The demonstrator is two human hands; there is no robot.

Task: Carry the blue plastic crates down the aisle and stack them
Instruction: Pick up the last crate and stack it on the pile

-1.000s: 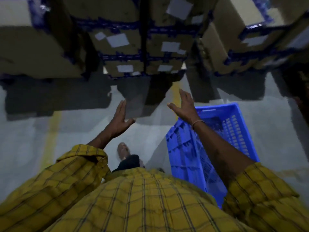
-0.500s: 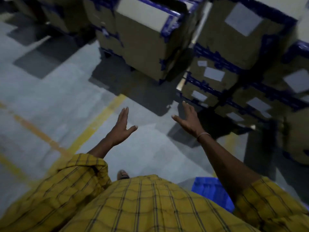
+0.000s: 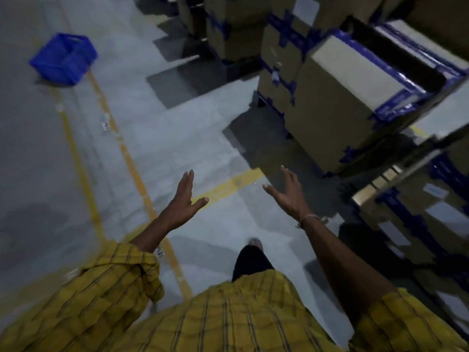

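Note:
A blue plastic crate [image 3: 64,62] stands alone on the grey floor at the far upper left, well away from me. My left hand [image 3: 185,201] is held out in front of me at mid-frame, fingers apart, holding nothing. My right hand [image 3: 289,196] is raised at the same height to the right, also spread and empty. Both arms come out of yellow checked sleeves. One foot [image 3: 255,242] shows below the hands.
Tall stacks of cardboard boxes with blue tape [image 3: 355,102] on pallets line the right side and top. Yellow floor lines [image 3: 132,158] run up the aisle toward the crate. Open grey floor lies to the left and ahead.
The view has swung left: the blue crate by my right side has left the frame, and another crate has come into view far up the aisle. Both hands stay raised and empty.

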